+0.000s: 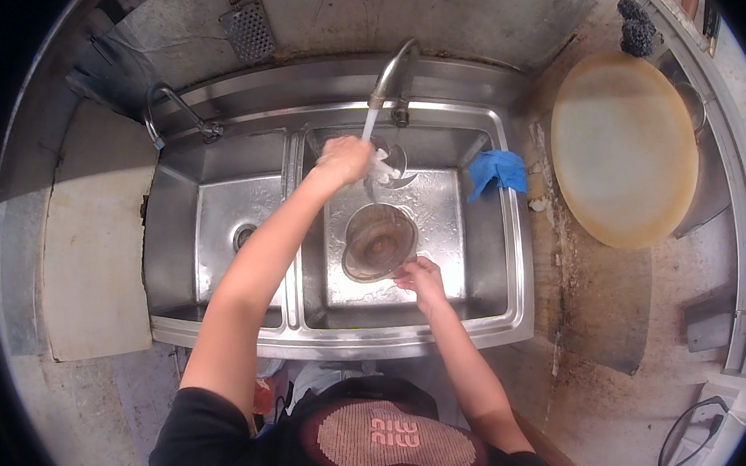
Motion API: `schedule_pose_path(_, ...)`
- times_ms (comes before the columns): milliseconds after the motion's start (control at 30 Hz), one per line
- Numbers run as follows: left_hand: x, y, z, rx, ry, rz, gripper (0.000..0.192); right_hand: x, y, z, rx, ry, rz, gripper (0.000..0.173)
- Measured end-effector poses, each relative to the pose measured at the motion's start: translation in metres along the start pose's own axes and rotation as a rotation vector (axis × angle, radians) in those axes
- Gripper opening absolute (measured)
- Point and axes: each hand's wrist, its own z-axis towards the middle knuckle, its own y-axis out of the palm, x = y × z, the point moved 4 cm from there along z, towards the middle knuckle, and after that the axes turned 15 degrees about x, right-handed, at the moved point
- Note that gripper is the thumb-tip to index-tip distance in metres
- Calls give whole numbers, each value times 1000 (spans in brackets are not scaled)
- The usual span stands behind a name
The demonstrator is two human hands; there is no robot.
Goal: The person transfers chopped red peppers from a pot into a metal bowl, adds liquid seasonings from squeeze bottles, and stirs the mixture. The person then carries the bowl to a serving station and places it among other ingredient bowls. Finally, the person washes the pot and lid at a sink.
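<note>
My left hand (346, 159) is blurred beneath the curved metal faucet (395, 65), beside a falling stream of water (369, 124). Its fingers are partly hidden, so what they grip is unclear. Right by it are curved shiny metal pieces (402, 181) and white splashing water or foam (383, 168); their exact kind is hard to tell. Lower in the right basin (437, 229), my right hand (422, 278) pinches the rim of a round bowl-like vessel (379, 242) with a brownish inside. The vessel is tilted, its opening facing up toward me.
A blue cloth (499, 173) hangs over the basin's right rim. The left basin (223, 197) has a drain (244, 237) and a second faucet (173, 104). At right stands a round, stained board (624, 150) near a dark scouring pad (637, 28). A perforated utensil (248, 32) hangs behind.
</note>
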Motion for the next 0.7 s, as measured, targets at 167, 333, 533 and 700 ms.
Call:
schedule_pose_path(167, -14, -36, -57, 162, 116, -48, 25, -5, -3, 0, 14, 11, -10, 10)
schedule_pose_path(333, -28, -42, -85, 106, 75, -10, 25, -6, 1, -2, -26, 20, -40, 12)
schedule_pose_path(533, -18, -37, -62, 222, 100, -41, 24, -7, 14, 8, -60, -12, -45, 10)
schedule_pose_path(700, -2, -37, -12, 222, 25, -37, 23, -7, 34, 39, -98, 82, 63, 11)
